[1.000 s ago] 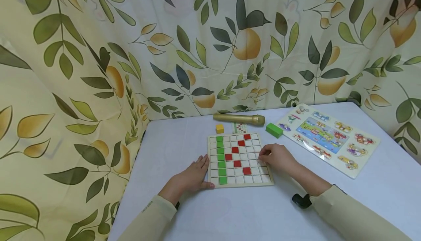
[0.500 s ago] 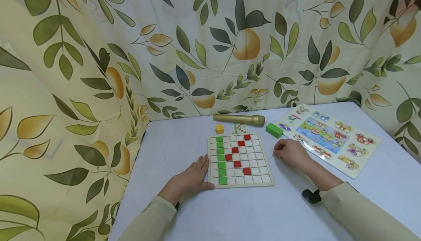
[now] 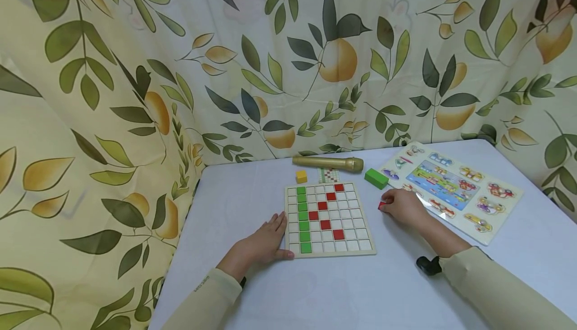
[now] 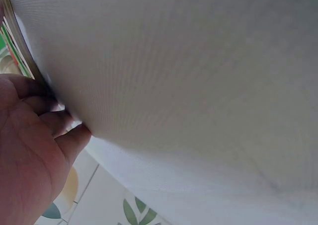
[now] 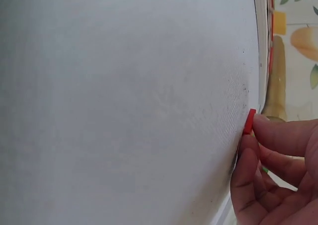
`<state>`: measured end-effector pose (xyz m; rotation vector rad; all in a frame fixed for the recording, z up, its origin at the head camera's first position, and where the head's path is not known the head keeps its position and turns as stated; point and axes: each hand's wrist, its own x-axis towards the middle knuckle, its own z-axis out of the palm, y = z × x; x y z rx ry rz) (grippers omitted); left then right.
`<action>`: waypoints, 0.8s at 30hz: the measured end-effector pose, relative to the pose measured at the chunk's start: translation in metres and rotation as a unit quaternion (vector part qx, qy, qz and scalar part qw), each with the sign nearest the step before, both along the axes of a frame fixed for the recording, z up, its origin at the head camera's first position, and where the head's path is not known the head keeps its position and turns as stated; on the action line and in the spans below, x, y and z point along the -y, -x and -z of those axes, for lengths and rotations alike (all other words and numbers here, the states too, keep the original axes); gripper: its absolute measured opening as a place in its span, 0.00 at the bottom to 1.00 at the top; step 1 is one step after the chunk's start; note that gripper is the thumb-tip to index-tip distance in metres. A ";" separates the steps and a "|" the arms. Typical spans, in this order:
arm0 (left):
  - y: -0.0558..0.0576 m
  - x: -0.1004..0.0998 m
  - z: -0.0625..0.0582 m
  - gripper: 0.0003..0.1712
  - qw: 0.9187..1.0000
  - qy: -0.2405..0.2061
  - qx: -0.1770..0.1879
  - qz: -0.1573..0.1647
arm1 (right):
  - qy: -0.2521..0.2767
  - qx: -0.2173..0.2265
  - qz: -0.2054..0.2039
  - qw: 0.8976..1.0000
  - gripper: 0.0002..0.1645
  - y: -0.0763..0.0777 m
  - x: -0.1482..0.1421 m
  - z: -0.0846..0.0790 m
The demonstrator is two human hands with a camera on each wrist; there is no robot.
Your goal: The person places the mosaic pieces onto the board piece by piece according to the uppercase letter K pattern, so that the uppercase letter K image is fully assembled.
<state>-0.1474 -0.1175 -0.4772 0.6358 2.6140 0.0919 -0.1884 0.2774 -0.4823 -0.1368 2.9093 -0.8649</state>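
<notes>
A square grid board lies flat on the table, most of its cells white. It bears a column of green squares and several red squares along slanting lines. My left hand rests at the board's left edge, its fingers extended along the rim and thumb at the near corner. To the right of the board, apart from it, my right hand pinches a small red tile between thumb and fingertips. The right wrist view shows the red tile at the table surface.
Behind the board are a yellow cube, a small pattern card and a gold microphone-shaped object. A green block lies beyond my right hand, beside a picture puzzle board. Leaf-patterned curtains surround the table.
My right hand has moved from the board's right edge to the table on its right. A red tile now shows at its fingertips. My left hand has stayed in place.
</notes>
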 end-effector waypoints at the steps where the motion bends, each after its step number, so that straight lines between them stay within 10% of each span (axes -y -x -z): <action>1: 0.000 0.000 0.000 0.64 1.000 -0.001 0.000 0.000 | 0.001 0.002 -0.002 1.000 0.17 0.000 0.000 0.000; 24: 0.002 0.000 0.001 0.64 1.000 -0.001 -0.004 0.005 | 0.033 0.019 0.019 0.999 0.06 -0.009 0.004 -0.011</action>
